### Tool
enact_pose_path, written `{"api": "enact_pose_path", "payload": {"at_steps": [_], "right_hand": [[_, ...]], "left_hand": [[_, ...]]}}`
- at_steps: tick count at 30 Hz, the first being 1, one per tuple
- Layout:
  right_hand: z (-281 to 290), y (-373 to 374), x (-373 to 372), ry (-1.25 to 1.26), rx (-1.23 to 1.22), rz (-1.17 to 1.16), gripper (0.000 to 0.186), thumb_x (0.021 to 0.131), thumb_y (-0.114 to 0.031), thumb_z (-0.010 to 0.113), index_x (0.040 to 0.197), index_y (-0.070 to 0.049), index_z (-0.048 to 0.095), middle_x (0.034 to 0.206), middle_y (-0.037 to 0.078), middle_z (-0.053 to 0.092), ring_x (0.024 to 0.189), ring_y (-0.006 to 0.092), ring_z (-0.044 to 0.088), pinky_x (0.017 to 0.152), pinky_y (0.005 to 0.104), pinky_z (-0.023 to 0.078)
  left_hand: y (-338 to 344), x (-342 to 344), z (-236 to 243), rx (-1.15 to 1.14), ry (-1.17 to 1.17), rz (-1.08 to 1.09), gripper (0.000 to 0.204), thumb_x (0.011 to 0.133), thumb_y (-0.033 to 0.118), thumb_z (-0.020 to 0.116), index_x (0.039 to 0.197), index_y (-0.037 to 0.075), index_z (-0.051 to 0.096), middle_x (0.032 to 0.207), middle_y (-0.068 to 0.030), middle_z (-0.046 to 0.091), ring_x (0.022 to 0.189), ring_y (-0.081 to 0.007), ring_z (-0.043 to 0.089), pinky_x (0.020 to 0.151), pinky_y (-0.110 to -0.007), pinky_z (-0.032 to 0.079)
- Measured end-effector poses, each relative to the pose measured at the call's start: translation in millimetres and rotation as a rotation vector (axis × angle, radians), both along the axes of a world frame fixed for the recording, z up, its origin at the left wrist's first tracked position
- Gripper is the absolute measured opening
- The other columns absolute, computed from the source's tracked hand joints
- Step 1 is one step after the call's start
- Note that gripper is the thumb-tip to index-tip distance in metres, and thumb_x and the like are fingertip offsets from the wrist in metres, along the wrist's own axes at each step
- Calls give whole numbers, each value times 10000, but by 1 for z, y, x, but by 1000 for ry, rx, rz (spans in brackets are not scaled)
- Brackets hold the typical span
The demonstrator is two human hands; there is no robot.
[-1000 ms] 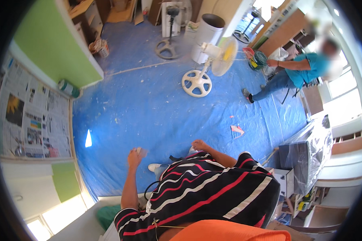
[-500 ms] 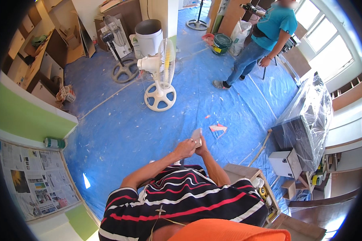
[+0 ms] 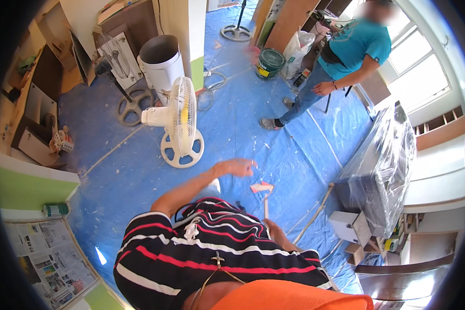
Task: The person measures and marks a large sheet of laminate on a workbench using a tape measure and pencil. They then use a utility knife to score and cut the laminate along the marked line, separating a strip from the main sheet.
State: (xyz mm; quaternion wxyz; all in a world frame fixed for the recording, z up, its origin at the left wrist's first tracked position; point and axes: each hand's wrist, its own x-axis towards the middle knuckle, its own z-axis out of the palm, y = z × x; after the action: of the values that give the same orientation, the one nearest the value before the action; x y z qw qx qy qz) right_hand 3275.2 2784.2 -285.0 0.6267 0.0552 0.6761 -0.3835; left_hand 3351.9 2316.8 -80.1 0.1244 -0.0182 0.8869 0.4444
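My left hand (image 3: 238, 167) is stretched out over the blue floor sheet (image 3: 227, 137), its fingers a little apart and slightly blurred. It appears to hold nothing. Low by my striped shirt, my right hand (image 3: 270, 226) is closed on a thin, flat pale piece (image 3: 266, 206), seen nearly edge-on; most of the fingers are hidden. Just beyond that piece, a scrap of pink and white paper (image 3: 262, 187) lies on the sheet.
Ahead to the left stands a white pedestal fan (image 3: 181, 116), with a white bin (image 3: 160, 64) behind it. A co-worker (image 3: 354, 46) in a teal shirt stands near a dark green bucket (image 3: 270, 63). Plastic-wrapped furniture (image 3: 377, 165) and a small white cabinet (image 3: 350, 227) are at right.
My hands have parted: the left moved forward off the flat piece, while the right drew back toward my body with it. My view has shifted, and the co-worker's arm is raised slightly.
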Motion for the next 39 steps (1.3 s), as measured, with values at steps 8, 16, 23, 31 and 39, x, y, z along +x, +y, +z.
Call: {"api": "enact_pose_path", "payload": {"at_steps": [8, 16, 23, 31, 39], "right_hand": [[62, -85, -102, 136, 241, -47, 557, 826, -514, 648, 1203, -123, 526, 971, 159, 580, 779, 345, 636, 656, 520, 548], [41, -273, -285, 141, 279, 250, 577, 813, -511, 657, 1230, -134, 528, 977, 163, 584, 730, 327, 645, 611, 484, 548], [22, -484, -460, 16, 406, 609, 596, 801, -508, 664, 1254, -144, 530, 983, 168, 587, 687, 312, 654, 571, 453, 549], [60, -745, -611, 75, 150, 598, 586, 821, -429, 655, 1318, -150, 516, 1009, 142, 591, 713, 289, 652, 558, 424, 556], [-37, -896, -684, 51, -103, 704, 631, 833, -427, 660, 1386, -154, 529, 1213, 127, 614, 990, 265, 625, 743, 398, 557]], "left_hand": [[-183, -161, 102, 216, 425, 333, 544, 967, 267, 589, 1458, 77, 453, 1080, -125, 685, 1047, -276, 642, 912, -400, 494], [-321, -264, 74, 14, 1, 119, 569, 959, 364, 602, 1438, 81, 487, 1145, -124, 685, 1030, -288, 662, 915, -404, 507], [-440, -323, 2, -8, -72, 124, 581, 955, 403, 592, 1403, 45, 505, 1128, -181, 685, 1017, -346, 657, 881, -428, 517], [-580, -343, -23, 59, -259, 276, 596, 967, 396, 574, 1399, -4, 488, 1119, -194, 689, 1004, -362, 663, 882, -430, 512], [-761, -408, -30, 155, -258, 543, 576, 957, 378, 594, 1413, 41, 493, 1129, -213, 683, 1069, -345, 649, 917, -423, 500]]}}
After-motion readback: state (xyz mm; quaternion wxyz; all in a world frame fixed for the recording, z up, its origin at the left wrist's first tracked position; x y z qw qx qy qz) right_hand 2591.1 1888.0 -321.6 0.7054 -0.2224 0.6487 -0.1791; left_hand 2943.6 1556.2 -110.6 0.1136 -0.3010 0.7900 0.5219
